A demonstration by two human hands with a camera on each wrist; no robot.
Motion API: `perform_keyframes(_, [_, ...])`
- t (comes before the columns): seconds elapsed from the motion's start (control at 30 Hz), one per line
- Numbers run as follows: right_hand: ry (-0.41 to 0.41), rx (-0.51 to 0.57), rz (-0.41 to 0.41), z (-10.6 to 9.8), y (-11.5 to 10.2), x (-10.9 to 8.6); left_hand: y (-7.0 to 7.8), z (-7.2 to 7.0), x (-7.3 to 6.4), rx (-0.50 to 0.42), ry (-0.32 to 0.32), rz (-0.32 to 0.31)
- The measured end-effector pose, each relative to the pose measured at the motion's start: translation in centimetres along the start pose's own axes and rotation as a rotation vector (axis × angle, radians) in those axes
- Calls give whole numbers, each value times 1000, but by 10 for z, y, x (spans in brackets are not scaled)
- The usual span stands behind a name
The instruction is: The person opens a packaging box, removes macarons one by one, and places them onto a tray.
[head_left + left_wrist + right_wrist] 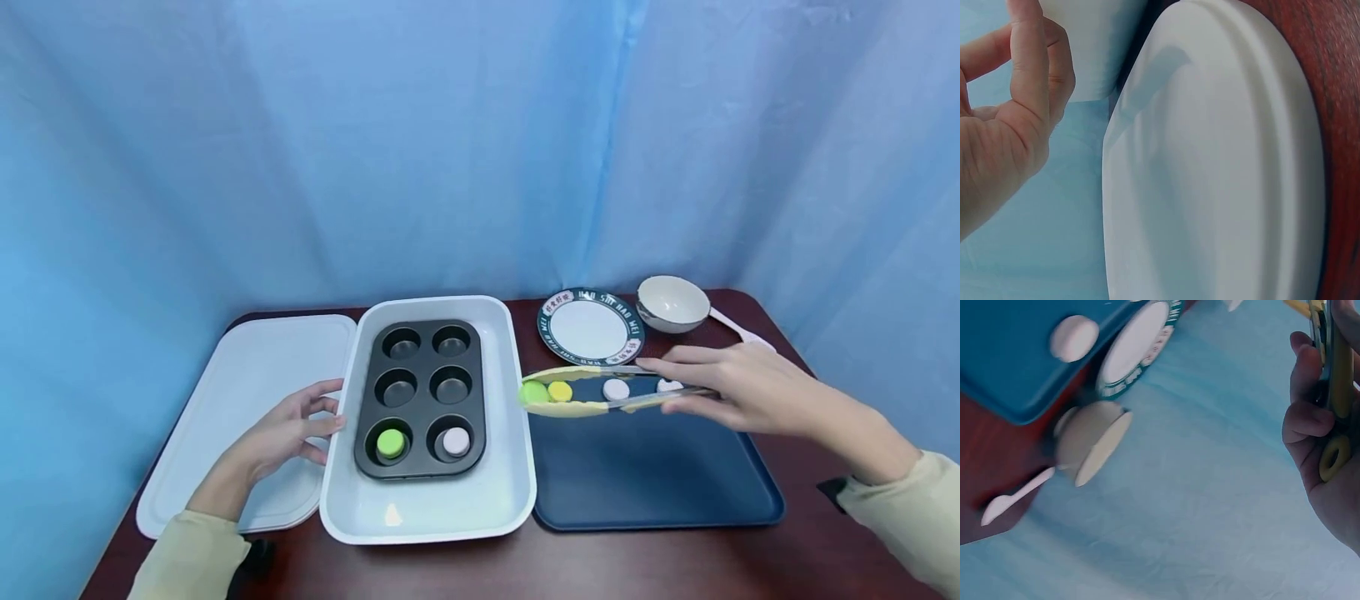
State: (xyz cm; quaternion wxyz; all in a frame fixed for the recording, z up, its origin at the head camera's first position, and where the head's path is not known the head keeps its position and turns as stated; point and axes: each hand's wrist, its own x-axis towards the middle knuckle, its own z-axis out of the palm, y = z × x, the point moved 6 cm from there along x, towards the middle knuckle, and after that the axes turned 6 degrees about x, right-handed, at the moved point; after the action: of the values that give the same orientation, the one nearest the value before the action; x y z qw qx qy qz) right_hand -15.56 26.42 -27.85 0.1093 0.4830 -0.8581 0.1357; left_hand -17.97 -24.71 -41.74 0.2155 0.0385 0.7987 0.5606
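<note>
My right hand (723,385) grips a pair of tongs (570,409) with yellow tips and metal arms. A green disc (534,393) lies between the tongs' tips, beside the right rim of the white basin (427,521); I cannot tell whether they pinch it. Between the arms show a yellow disc (559,392) and a white disc (616,389) over the blue tray (652,475). My left hand (288,429), fingers loosely bent, touches the basin's left side. Inside the basin is a dark muffin tin (423,404), its two near cups holding a green disc (390,443) and a white disc (456,442).
Left of the basin lies a white lidlike board (247,375). Behind the blue tray are a green-rimmed plate (588,329), a bowl (672,304) and a white spoon (742,329). Another white disc (669,385) sits by my right fingers. A blue curtain (450,150) hangs behind the table.
</note>
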Motion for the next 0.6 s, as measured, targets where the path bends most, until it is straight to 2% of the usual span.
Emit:
perform_keyframes(0.3, [-6, 5, 117, 15, -1, -51, 2, 1, 0, 12, 1, 3])
perform_keyframes(0.6, [-34, -52, 130, 40, 4, -71, 0, 1, 0, 12, 15, -6])
